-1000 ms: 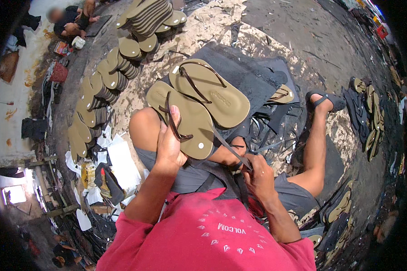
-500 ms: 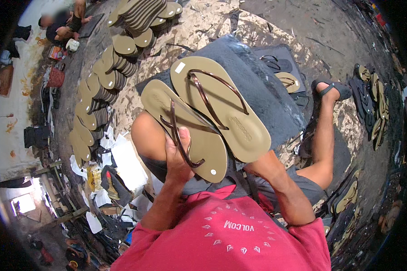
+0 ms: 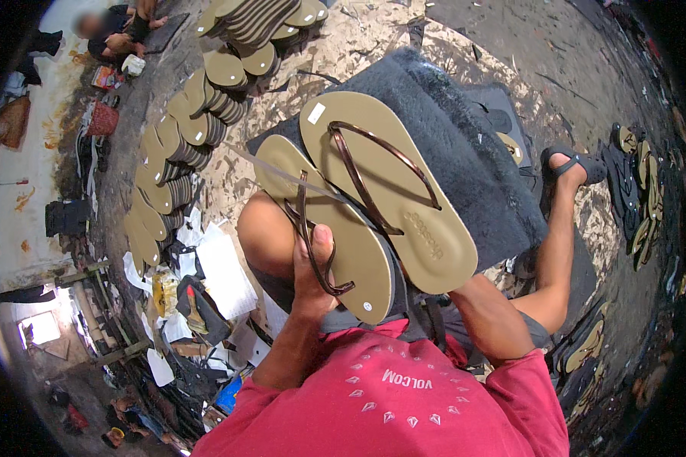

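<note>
Two olive flip-flops (image 3: pixel 381 190) sit side by side above the person's lap. The left hand (image 3: pixel 312 266) grips the nearer one, thumb on its brown strap (image 3: pixel 312 244); the right hand is hidden underneath. They look light and bendy, best held by the sole's edge.

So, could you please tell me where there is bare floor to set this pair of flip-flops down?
Bare speckled floor lies between the rows of olive soles and the dark mat, and more beyond the mat's top right. Crowded: paper scraps by the left knee, flip-flops past the sandalled foot.
</note>
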{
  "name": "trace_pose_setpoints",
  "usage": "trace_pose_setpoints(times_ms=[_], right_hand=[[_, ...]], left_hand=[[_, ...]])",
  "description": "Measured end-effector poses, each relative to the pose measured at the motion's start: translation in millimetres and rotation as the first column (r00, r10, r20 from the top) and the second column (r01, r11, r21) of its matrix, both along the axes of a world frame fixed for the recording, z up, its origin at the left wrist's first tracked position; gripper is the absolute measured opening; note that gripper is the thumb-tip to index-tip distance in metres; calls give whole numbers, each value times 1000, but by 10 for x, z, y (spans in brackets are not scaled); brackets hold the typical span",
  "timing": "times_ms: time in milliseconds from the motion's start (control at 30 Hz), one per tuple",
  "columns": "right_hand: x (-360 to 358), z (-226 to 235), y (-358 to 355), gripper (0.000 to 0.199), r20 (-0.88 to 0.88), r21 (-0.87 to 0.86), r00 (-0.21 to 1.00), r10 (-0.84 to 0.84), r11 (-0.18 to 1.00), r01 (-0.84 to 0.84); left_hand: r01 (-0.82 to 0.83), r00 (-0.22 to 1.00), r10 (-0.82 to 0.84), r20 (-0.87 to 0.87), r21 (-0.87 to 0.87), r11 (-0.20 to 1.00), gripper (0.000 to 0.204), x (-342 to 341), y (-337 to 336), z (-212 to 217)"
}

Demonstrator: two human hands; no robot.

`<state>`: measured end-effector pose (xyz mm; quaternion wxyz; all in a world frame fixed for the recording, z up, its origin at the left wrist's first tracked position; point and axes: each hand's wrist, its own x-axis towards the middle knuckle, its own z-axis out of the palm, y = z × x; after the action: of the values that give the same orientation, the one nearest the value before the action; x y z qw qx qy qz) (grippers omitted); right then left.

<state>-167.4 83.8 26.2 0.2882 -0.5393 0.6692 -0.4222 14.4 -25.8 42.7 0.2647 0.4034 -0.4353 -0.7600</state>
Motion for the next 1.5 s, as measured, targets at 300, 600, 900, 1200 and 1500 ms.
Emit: trace_pose_setpoints(times_ms=[300, 600, 900, 1200, 1500], right_hand=[[-126, 185, -990, 36, -76, 79, 993, 89, 993, -83], [-284, 474, -1619, 33, 48, 4, 998, 38, 999, -38], [-106, 778, -66, 39, 471, 34, 838, -274, 956, 293], [328, 129, 698, 39, -9, -76, 918, -396, 916, 395], [198, -16, 636, 46, -267, 23, 935, -234, 968, 249]], left_hand=[[56, 995, -47, 90, -92, 994, 47, 65, 8, 25], [208, 978, -208, -22, 1, 978, 52, 327, 157, -106], [476, 803, -487, -343, -122, 871, 77, -73, -293, 311], [552, 834, -549, 57, -79, 830, 50, -257, -215, 567], [598, 799, -571, 186, -159, 785, 53, 16, -154, 514]])
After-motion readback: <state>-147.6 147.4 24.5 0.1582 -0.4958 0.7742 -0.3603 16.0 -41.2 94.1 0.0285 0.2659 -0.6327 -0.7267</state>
